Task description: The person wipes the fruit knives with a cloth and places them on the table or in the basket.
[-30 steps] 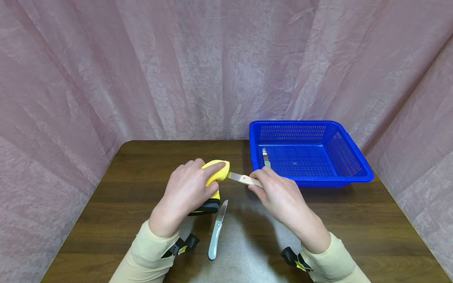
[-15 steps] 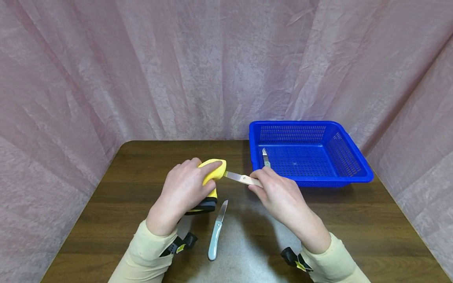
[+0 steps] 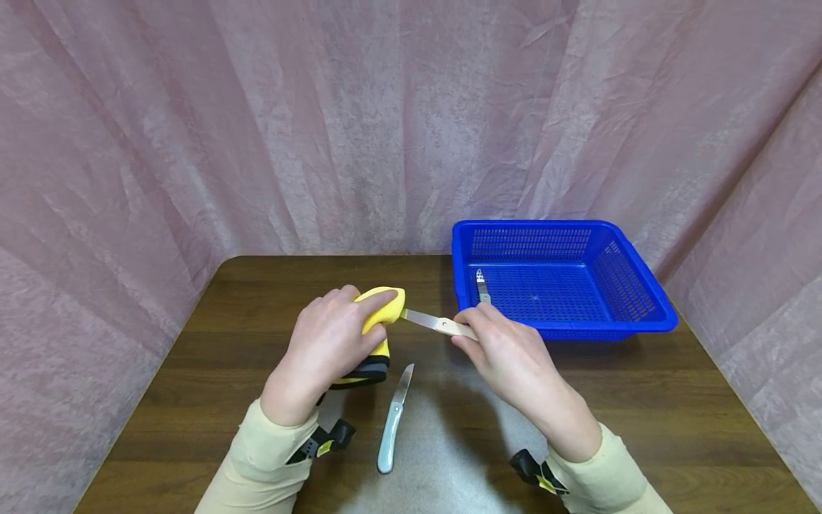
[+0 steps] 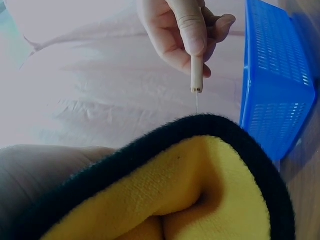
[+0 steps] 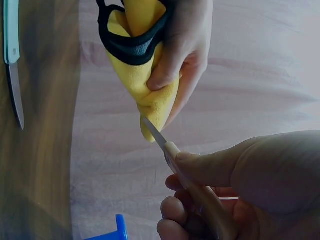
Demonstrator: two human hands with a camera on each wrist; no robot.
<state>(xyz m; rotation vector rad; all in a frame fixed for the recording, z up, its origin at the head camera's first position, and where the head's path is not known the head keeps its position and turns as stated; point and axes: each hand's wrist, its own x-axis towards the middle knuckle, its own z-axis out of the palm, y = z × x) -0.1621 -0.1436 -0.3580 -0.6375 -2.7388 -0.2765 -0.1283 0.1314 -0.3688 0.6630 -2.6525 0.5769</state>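
My left hand (image 3: 330,335) pinches a folded yellow cloth (image 3: 389,308) with a black and grey border, between thumb and fingers. In my right hand (image 3: 514,357) is a small knife (image 3: 444,325) with a cream handle, gripped by the handle. Its blade points left, and the tip end is covered by the cloth's fold in the head view. The right wrist view shows the blade (image 5: 156,134) running up to the cloth's lower tip. A second knife (image 3: 394,421), with a light blue handle, lies on the table below and between the hands.
A blue plastic basket (image 3: 642,285) stands at the back right of the wooden table (image 3: 257,285), just beyond my right hand. Inside it, near the left wall, lies another knife or peeler-like tool (image 3: 482,287). A pink curtain hangs behind the table.
My left hand has slid a little to the left with the cloth, uncovering more of the blade. The right hand and its knife have stayed almost still.
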